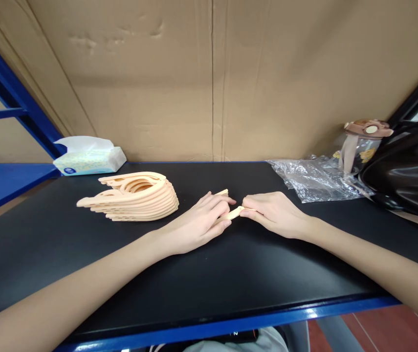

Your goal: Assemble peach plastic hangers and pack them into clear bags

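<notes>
So, far left I have a blue metal frame (34, 115) rising by the table, then a tissue pack (91, 161), patterned, one white sheet sticking up, near the back edge. Just in front of it, a bit to the right, a stack of cream hangers (141, 208), lying flat one on another, narrow ends pointing left, rounded side toward my left arm. Next, my left hand (201, 220): palm down, fingers bent over a cream piece (235, 213), thumb along its near side. That piece is at mid-table between my two hands, same colour as the stack; one end pokes out beyond my left fingers, most of it is covered, full shape can't tell. My right hand (276, 212) comes in from the other side, thumb and bent fingers pinching the piece's right end. Hands close together, well right of the stack. Further right, crumpled clear plastic (311, 183) on the black tabletop (231, 278), then a bottle (365, 144) with a brown lid, upright behind the plastic, and a shiny black bag (410, 168) at the far right, partly covering the bottle.
</notes>
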{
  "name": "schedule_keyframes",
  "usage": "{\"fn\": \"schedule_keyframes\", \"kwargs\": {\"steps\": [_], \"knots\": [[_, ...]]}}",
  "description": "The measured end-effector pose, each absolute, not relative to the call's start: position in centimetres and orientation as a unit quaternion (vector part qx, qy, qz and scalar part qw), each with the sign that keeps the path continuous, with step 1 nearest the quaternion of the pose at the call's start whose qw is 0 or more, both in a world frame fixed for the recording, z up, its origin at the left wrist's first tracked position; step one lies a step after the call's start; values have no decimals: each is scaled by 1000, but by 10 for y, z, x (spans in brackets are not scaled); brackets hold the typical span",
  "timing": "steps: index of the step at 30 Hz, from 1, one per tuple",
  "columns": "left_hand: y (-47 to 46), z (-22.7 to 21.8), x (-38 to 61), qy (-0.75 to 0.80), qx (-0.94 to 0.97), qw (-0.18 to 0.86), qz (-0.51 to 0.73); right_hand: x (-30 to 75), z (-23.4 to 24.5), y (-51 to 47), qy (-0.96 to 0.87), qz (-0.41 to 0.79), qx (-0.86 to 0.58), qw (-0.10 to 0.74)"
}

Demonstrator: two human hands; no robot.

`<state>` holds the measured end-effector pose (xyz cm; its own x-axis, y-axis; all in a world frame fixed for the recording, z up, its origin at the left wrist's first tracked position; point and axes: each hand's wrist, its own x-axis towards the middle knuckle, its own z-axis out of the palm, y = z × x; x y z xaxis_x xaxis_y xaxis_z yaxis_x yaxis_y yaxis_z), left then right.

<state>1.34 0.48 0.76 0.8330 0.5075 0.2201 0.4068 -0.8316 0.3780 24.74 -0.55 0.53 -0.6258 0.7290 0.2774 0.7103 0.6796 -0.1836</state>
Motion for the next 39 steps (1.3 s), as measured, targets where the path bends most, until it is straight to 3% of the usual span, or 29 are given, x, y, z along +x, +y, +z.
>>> {"fn": "schedule_keyframes", "kwargs": {"steps": [9, 16, 22, 31, 39], "knots": [[8, 4, 13, 234, 947, 159, 153, 249, 7, -1, -926, -63, -337, 157], [12, 5, 8, 307, 931, 142, 140, 254, 14, 2, -931, -23, -331, 151], [17, 2, 8, 358, 911, 164, 126, 263, 13, 10, -912, 18, -354, 205], [17, -7, 12, 435, 877, 153, 138, 264, 1, 16, -857, 253, -355, 275], [17, -8, 12, 453, 864, 164, 149, 255, 5, 8, -895, 209, -318, 232]]}}
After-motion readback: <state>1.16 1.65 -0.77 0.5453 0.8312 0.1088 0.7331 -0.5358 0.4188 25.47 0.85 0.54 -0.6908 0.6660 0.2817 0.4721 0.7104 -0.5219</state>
